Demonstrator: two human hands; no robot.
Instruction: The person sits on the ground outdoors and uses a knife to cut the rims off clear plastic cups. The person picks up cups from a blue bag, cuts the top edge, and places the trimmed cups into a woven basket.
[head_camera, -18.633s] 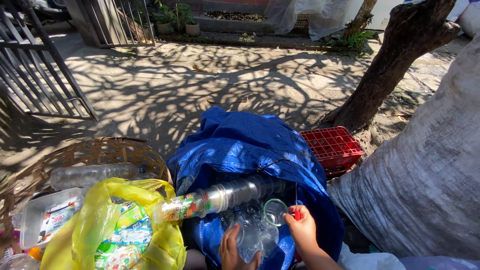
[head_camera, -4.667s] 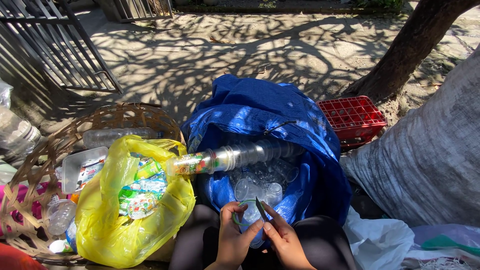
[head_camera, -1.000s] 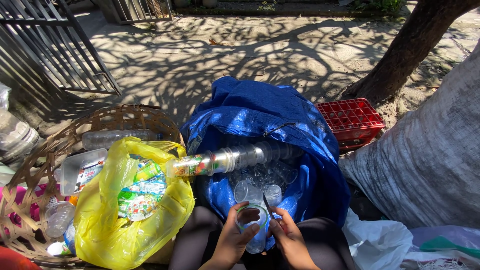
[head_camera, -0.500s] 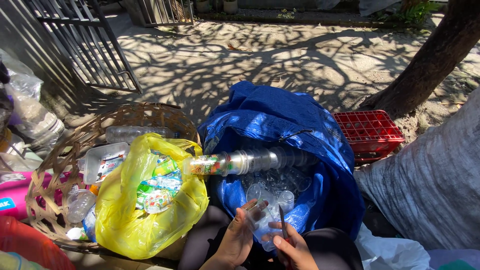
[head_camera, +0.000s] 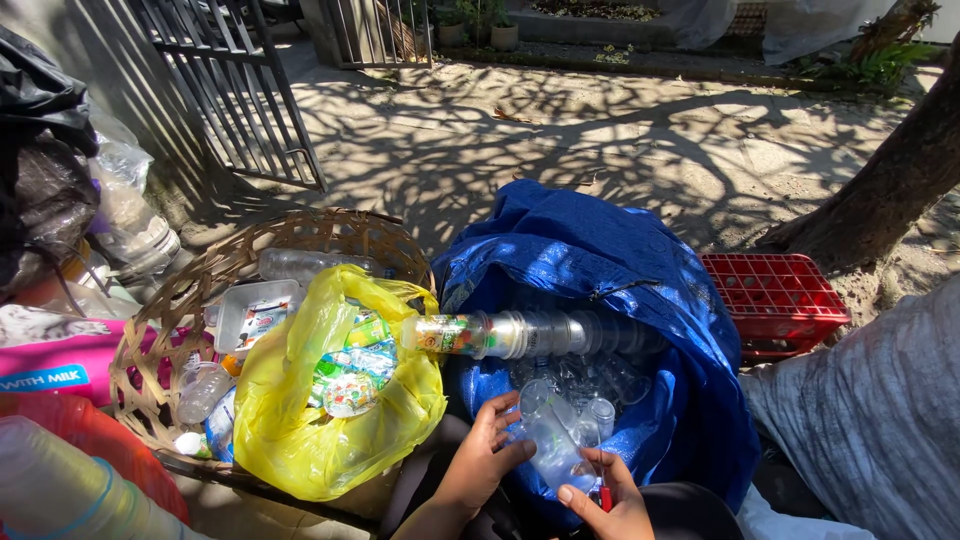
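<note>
Sunlit concrete ground, dappled with branch shadows, runs out to a metal gate and a tree trunk. I see the left hand with fingers curled around a clear plastic cup over the blue sack. The right hand pinches a small red tool just beside the cup. A yellow bag leans in a woven basket; a red crate sits at right.

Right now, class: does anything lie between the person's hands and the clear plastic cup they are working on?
Nothing visible does. The left hand already touches the clear plastic cup, and the right hand, holding a small red tool, is right beneath it, over the blue sack.
</note>
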